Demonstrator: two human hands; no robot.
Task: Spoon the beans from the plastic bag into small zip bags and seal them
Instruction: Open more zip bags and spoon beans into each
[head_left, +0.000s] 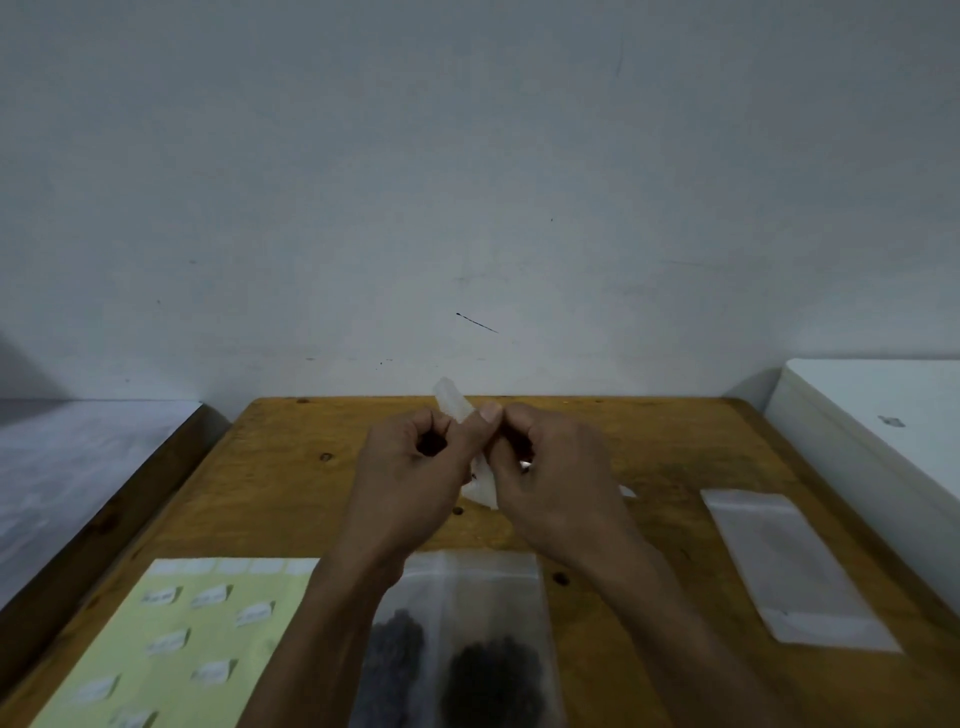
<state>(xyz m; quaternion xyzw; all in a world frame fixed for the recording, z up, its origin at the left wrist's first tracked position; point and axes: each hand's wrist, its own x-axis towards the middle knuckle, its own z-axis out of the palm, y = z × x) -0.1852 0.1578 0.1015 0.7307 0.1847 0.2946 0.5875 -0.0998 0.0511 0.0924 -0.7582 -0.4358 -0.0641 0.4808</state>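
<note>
Clear small zip bag (480, 486) is pinched between both hands, left (415, 467) and right (550, 467), above the table (291, 467).

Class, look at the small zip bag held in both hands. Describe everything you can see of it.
The zip bag is small, of clear, slightly frosted plastic. Both hands pinch it above the wooden table: the left hand and right hand meet at its middle. One end sticks up, tilted left, past the thumbs; the other hangs below between the hands. A dark speck shows inside; whether it is sealed cannot be told.
</note>
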